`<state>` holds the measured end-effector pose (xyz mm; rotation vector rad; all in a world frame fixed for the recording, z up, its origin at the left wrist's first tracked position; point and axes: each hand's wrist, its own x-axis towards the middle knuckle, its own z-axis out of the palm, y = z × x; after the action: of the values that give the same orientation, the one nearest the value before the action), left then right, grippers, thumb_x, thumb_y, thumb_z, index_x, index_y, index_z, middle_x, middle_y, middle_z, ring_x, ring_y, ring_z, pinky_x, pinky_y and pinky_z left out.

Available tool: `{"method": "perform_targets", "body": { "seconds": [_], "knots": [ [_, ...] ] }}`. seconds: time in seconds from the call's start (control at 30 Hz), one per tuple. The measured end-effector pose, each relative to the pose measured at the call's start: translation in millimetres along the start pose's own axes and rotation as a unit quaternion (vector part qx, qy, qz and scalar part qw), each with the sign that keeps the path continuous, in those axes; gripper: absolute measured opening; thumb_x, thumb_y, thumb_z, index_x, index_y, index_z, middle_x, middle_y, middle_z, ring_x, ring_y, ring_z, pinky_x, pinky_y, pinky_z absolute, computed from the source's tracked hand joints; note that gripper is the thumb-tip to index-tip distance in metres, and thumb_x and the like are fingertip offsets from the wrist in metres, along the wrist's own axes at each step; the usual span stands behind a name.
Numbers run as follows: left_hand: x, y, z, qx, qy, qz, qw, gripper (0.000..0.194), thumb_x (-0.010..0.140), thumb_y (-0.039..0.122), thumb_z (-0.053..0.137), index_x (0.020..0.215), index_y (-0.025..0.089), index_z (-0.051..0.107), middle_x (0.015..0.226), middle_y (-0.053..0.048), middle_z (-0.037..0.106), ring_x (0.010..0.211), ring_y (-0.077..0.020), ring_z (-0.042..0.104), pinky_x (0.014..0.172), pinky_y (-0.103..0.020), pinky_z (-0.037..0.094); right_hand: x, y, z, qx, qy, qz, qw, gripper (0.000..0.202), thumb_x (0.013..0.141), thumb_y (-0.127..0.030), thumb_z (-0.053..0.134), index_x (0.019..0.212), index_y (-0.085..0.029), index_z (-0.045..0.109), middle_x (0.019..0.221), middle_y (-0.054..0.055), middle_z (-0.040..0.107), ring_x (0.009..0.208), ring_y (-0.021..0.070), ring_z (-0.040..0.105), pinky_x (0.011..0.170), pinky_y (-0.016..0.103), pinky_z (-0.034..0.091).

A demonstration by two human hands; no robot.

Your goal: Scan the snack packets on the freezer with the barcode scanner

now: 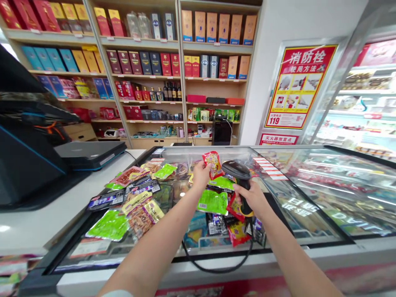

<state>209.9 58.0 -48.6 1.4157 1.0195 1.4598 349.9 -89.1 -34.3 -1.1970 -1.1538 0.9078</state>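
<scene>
a small red snack packet, shiny and crinkled with a pale yellow printed patch across its middle, is up in the air over the glass-topped freezer, just left of the head of a black handheld barcode scanner; whether the two touch, i can't tell! the left hand has it pinched by its left edge, thumb and fingers closed on the wrapper. over to the right hand, wrapped firmly around the scanner's handle, with a black cable looping down past the freezer's front edge. and look at that glass below: bright green packets, dark packets and more red ones lie bunched beneath the hands, while a second spread on the left has a green packet beside yellow-topped pouches showing brown contents. through the lids, the freezer has packaged goods inside, blurred by reflections. on the left, the white counter carries a flat black device, and behind it all, wooden shelves hold rows of upright boxes and some bottles.
</scene>
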Motion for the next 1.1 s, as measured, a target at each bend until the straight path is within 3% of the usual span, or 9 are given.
{"method": "perform_targets", "body": {
  "seconds": [0.17,0.33,0.5,0.7,0.8,0.9,1.0,1.1],
  "knots": [
    [-11,6,45.6,0.180,-0.032,0.024,0.983,0.008,0.075,0.023,0.060,0.072,0.016,0.064,0.069,-0.003,0.066,0.068,-0.0180,0.060,0.072,-0.031,0.046,-7,-3,-27,-0.005,0.049,0.013,0.999,0.039,0.065,-0.050,0.076,0.068,-0.021,0.050,0.046,-0.006,0.053,0.038,0.0109,0.046,0.039,0.025,0.041],
    [-30,14,80.1,0.335,-0.095,0.040,0.936,0.012,0.080,0.026,0.058,0.081,0.017,0.067,0.081,-0.008,0.070,0.079,-0.0218,0.063,0.075,-0.033,0.044,-15,-1,-42,-0.009,0.067,0.016,0.998,0.040,0.065,-0.052,0.075,0.069,-0.021,0.051,0.044,-0.006,0.053,0.037,0.0111,0.047,0.040,0.026,0.042],
    [-33,9,89.0,0.463,-0.119,0.049,0.877,0.019,0.080,0.038,0.060,0.082,0.021,0.068,0.092,-0.010,0.071,0.095,-0.0273,0.063,0.087,-0.040,0.040,-21,4,-47,0.010,0.097,-0.002,0.995,0.037,0.064,-0.049,0.074,0.069,-0.020,0.051,0.046,-0.006,0.054,0.038,0.0105,0.047,0.038,0.024,0.040],
    [-29,4,84.8,0.498,-0.076,0.069,0.861,0.037,0.075,0.044,0.066,0.102,0.018,0.066,0.110,-0.015,0.065,0.108,-0.0300,0.057,0.091,-0.040,0.038,-24,5,-45,0.015,0.095,0.017,0.995,0.038,0.064,-0.048,0.076,0.072,-0.020,0.051,0.048,-0.006,0.055,0.038,0.0104,0.048,0.039,0.024,0.042],
    [-32,13,75.4,0.490,-0.066,0.078,0.866,0.032,0.082,0.043,0.059,0.103,0.019,0.066,0.112,-0.014,0.064,0.109,-0.0302,0.056,0.093,-0.044,0.037,-23,10,-44,0.013,0.089,0.029,0.996,0.040,0.063,-0.050,0.076,0.072,-0.020,0.052,0.047,-0.005,0.054,0.038,0.0113,0.049,0.039,0.025,0.041],
    [-34,22,52.1,0.473,-0.061,0.072,0.876,0.031,0.083,0.043,0.058,0.102,0.020,0.066,0.113,-0.013,0.063,0.108,-0.0284,0.057,0.091,-0.041,0.040,-22,16,-38,0.030,0.082,0.042,0.995,0.042,0.061,-0.051,0.078,0.076,-0.019,0.054,0.047,-0.005,0.055,0.038,0.0121,0.049,0.037,0.025,0.041],
    [-36,29,10.3,0.465,-0.045,0.056,0.883,0.027,0.082,0.040,0.060,0.101,0.021,0.066,0.113,-0.010,0.064,0.105,-0.0251,0.060,0.088,-0.035,0.043,-20,21,-24,0.051,0.055,0.055,0.996,0.044,0.062,-0.050,0.078,0.085,-0.018,0.057,0.049,-0.005,0.055,0.039,0.0122,0.049,0.037,0.025,0.041],
    [-37,34,-48.2,0.484,-0.029,0.028,0.874,0.027,0.081,0.037,0.063,0.102,0.021,0.066,0.112,-0.009,0.066,0.104,-0.0235,0.061,0.088,-0.033,0.044,-17,21,-3,0.055,0.022,0.040,0.997,0.043,0.062,-0.049,0.078,0.082,-0.018,0.057,0.048,-0.006,0.054,0.038,0.0113,0.048,0.039,0.025,0.041]
  ]
}}
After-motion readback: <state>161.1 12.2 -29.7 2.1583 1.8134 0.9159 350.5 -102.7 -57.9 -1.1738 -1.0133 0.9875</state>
